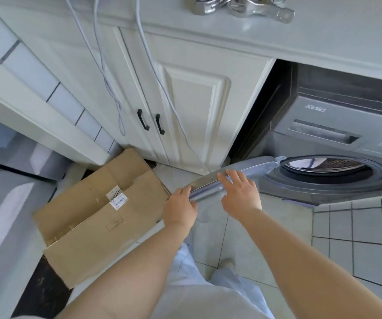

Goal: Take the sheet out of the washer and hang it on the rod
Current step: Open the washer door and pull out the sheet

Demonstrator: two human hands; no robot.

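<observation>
Nearest the camera: the person's two bare forearms, reaching out over a pale garment and a tiled floor [358,229]. Both hands meet at the washer door [229,178], which stands swung open to the left of the drum.

Left hand [179,209]: at the door's near end, fingers curled round its edge, holding it. Right hand [240,193]: laid on the door's top rim, fingers spread and fairly straight, resting there and not clasping.

Washer [337,139]: grey, front-loading, set under a white counter [323,33] at far right. The drum mouth is exposed. Inside it, at the upper left of the opening, a patch of white cloth shows against the perforated metal; this is probably the sheet [300,163], though too little is visible to be sure.

Surroundings: a cardboard box [98,215] lies flat on the floor at near left, beside white cupboard doors [192,107] with black handles. Thin cables [148,58] hang down in front of the cupboard. Metal clips [238,5] rest on the counter at the far edge.

Progress: judged early. The door is open, so access is gained. The sheet remains in the drum, untouched by either hand. Left to do: reach in, draw the sheet out, carry it to the rod, hang it. No rod is in view.
</observation>
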